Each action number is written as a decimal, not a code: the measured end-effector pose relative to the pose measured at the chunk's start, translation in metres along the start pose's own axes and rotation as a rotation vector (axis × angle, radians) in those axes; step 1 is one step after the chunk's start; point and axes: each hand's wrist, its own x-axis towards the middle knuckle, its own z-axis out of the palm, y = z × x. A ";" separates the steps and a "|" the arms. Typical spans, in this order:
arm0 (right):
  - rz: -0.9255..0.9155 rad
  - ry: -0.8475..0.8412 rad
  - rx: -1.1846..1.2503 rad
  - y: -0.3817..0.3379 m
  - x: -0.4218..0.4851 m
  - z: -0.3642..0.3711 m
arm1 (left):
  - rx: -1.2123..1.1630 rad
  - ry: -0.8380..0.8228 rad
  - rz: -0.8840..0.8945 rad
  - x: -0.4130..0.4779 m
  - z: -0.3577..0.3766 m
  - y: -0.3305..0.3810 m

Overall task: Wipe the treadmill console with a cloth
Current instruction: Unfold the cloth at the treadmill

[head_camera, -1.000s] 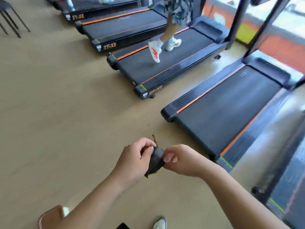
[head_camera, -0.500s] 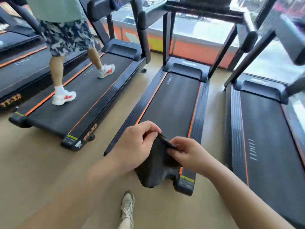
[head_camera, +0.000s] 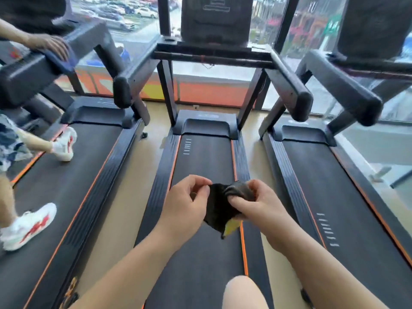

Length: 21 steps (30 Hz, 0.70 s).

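Both hands hold a dark cloth [head_camera: 217, 208] over the near part of the middle treadmill's belt [head_camera: 205, 161]. The left hand [head_camera: 186, 205] pinches the cloth's left edge between thumb and curled fingers [head_camera: 199, 181]. The right hand [head_camera: 256, 206] is clenched on the bunched right side, its thumb pressed across the folds. The cloth hangs crumpled between them, and a small yellow-green patch [head_camera: 231, 227] shows at its lower corner (whether this is a tag or the cloth's other face, I cannot tell).

The treadmill console [head_camera: 215, 18] stands at the far end of this middle machine, well apart from the cloth and above it. It is a dark panel mounted on a crossbar [head_camera: 211, 55], from which two padded handrails [head_camera: 289, 85] reach toward the near side. Orange stripes run along both edges of the belt.

A bare knee [head_camera: 243, 293] shows at the near edge, just right of centre.

On the left treadmill [head_camera: 73, 186] another person walks in white shoes [head_camera: 27, 226] with red marks, one hand on that machine's rail. A third treadmill [head_camera: 334, 186] lies to the right. Beyond the machines, a window [head_camera: 138, 16] looks out on parked cars.
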 end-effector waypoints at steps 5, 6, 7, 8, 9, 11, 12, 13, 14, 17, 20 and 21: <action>0.047 -0.020 0.108 -0.039 0.122 0.008 | -0.097 -0.055 -0.011 0.122 0.021 0.002; 0.042 -0.018 0.138 -0.046 0.150 0.008 | -0.115 -0.058 -0.013 0.150 0.025 0.005; 0.035 -0.008 0.165 -0.054 0.179 0.006 | -0.129 -0.054 -0.024 0.180 0.028 0.008; 0.028 0.003 0.182 -0.065 0.209 0.002 | -0.148 -0.052 -0.045 0.211 0.031 0.015; 0.024 0.006 0.186 -0.079 0.238 -0.004 | -0.182 -0.051 -0.074 0.242 0.034 0.025; 0.021 -0.021 0.190 -0.108 0.295 -0.018 | -0.235 -0.031 -0.113 0.304 0.040 0.050; 0.023 -0.044 0.190 -0.125 0.319 -0.025 | -0.230 -0.017 -0.111 0.333 0.043 0.063; 0.022 -0.078 0.186 -0.144 0.340 -0.033 | -0.220 -0.011 -0.108 0.361 0.043 0.077; 0.004 -0.114 0.184 -0.164 0.361 -0.040 | -0.218 -0.027 -0.097 0.387 0.042 0.092; -0.036 -0.148 0.192 -0.227 0.416 -0.061 | -0.297 -0.186 -0.089 0.455 0.034 0.132; -0.100 -0.062 0.121 -0.284 0.465 -0.075 | -0.239 -0.300 0.000 0.511 0.015 0.165; -0.119 -0.049 0.091 -0.302 0.483 -0.077 | -0.177 -0.277 0.063 0.531 0.007 0.173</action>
